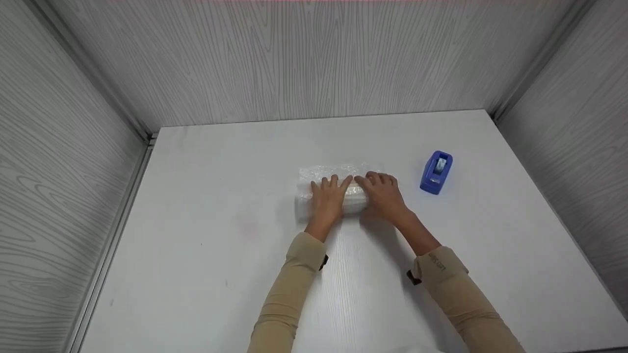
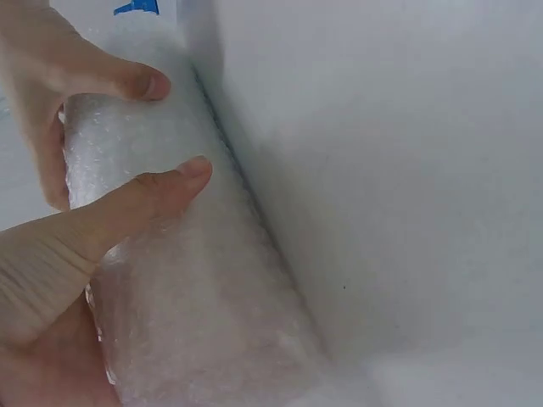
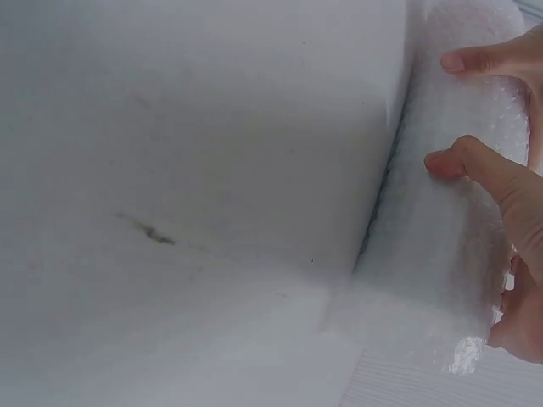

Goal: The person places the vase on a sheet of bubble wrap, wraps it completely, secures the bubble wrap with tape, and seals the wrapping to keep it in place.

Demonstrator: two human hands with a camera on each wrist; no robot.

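Note:
A roll of clear bubble wrap lies crosswise on the white table, its loose end spread flat along the far side. My left hand grips the left part of the roll, thumb laid over the near face and fingers reaching over to the far side. On the right part, my right hand holds it the same way, with its thumb pressed on the plastic. The two thumbs point toward each other near the middle. Whatever the layers may enclose is hidden.
A blue tape dispenser stands on the table to the right of the roll, beyond my right hand. Grey wood-grain panels rise behind the table and on both sides. Small dark marks spot the tabletop.

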